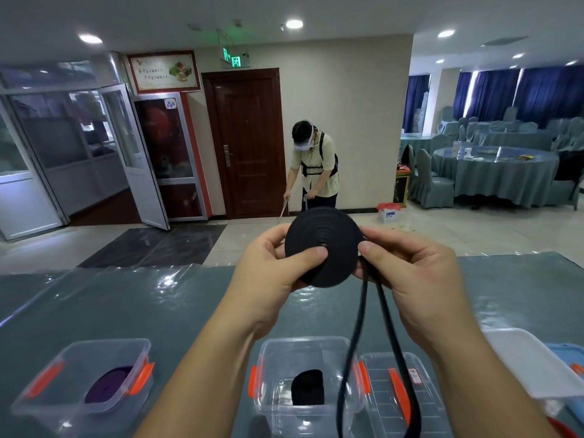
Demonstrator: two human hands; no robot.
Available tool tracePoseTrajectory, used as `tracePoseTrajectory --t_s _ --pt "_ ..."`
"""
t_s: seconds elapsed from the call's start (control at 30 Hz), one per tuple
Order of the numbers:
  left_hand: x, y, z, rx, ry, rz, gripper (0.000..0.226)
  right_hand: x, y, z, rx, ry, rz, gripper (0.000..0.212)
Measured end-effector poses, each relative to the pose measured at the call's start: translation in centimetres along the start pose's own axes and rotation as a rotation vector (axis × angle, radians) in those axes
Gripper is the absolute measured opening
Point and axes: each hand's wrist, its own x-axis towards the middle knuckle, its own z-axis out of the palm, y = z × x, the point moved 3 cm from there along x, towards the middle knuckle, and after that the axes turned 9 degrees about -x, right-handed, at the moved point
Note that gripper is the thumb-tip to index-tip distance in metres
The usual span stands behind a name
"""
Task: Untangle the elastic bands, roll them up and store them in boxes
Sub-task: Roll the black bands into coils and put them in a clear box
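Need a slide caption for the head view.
Both hands wind a black elastic roll above clear boxes.

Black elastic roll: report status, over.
Both hands gripping black elastic roll: left hand, right hand. Loose tail hangs over clear box. Nothing obstructing.

Two hands are raised: the left hand [271, 263] and the right hand [407, 267]. Between them sits one black elastic roll [322, 245], with two loose black strands [384, 311] hanging down. Two open clear boxes stand on the table: one [85, 384] holds a purple roll [109, 385], one [303, 384] a black roll [308, 387]. One clear lid [395, 393] lies alongside.
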Motion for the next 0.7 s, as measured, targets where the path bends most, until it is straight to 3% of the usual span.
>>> tracePoseTrajectory --t_s 0.1,0.23,0.43,0.6,0.7 --pt "0.0 0.3 -0.2 0.075 -0.019 0.007 0.036 -0.1 0.0 0.2 -0.001 -0.012 0.003 0.025" --pt "-0.2 -0.3 0.0 -0.019 0.010 0.006 0.034 -0.2 -0.2 0.6 0.040 -0.009 0.006 0.030" --pt "-0.2 0.2 -0.5 0.067 -0.074 -0.027 0.033 -0.4 -0.4 0.2 0.029 -0.020 0.003 0.028" --pt "-0.3 -0.1 -0.3 -0.069 0.015 0.028 0.030 -0.6 0.4 0.5 0.097 -0.009 0.051 0.030" --pt "-0.4 -0.1 -0.4 0.020 -0.041 -0.017 0.037 -0.7 0.6 0.1 0.067 -0.006 0.059 0.028"
